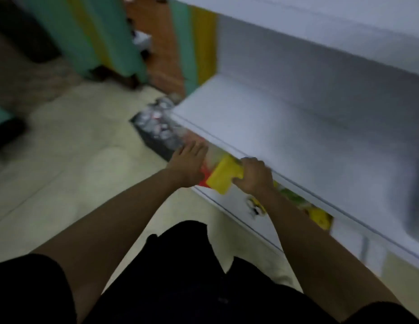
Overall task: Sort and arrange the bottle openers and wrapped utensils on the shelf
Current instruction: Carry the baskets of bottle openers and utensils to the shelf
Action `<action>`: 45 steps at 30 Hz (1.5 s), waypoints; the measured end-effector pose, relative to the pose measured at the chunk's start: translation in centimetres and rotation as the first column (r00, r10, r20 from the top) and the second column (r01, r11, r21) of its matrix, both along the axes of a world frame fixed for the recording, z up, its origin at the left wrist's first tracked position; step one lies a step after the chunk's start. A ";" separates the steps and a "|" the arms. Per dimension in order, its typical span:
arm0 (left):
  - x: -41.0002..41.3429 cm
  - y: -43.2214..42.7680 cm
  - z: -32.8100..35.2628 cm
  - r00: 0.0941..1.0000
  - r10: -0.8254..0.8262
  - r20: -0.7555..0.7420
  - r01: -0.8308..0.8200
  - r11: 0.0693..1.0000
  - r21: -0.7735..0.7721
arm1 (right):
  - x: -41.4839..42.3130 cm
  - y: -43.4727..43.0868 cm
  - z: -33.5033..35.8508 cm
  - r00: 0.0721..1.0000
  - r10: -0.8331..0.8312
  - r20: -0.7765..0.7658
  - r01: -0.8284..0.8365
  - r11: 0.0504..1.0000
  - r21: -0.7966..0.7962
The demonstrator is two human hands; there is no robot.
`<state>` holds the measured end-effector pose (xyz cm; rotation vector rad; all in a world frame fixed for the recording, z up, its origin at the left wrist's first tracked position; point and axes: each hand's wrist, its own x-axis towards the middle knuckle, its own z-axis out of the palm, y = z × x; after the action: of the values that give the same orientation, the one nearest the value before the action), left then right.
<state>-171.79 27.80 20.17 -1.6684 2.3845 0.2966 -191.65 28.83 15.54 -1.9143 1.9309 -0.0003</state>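
Yellow packet (223, 177), too blurred to call opener or wrapped utensil, just off frame centre toward 5 o'clock, at the front edge of the lower shelf (229, 205) and under the lip of the white board above. Gripped at its 3 o'clock end by the right hand (253, 176), fingers curled tight round it. At its 9 o'clock side, left hand (188, 161) palm down, fingers straight and close together, lying over red-and-clear packets (204, 173); cannot tell whether pressing or only hovering. More coloured packets (317, 215) along the same shelf toward 4 o'clock of the right hand. Dark bin of silvery items (154, 129) on the floor at 10 o'clock of the left hand. Reads as the sorting step: one packet in hand, the rest steadied. Next move probably calls for carrying the yellow packet to its own group, laying it flat and square to the edge, then loosening the grip without dragging neighbours; low headroom under the board asks for a shallow, level wrist.
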 end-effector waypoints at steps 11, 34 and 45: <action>38.7 9.2 6.7 0.606 0.780 0.153 -0.774 0.623 -0.111 | 43.8 -6.9 7.4 0.375 0.897 -0.235 -0.927 0.355 -0.122; 85.7 -8.1 18.3 0.152 0.988 0.020 -0.905 0.148 -0.400 | 98.6 -30.0 21.8 0.063 0.897 -0.438 -0.908 -0.130 -0.398; 107.5 -10.6 18.7 0.255 0.964 0.070 -0.829 0.255 -0.497 | 119.7 -32.6 23.4 0.115 0.860 -0.497 -0.830 -0.192 -0.525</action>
<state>-64.27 17.22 38.83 -2.8494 0.8822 -0.3391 -71.91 -3.81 38.97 -3.3504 -0.0701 -0.5001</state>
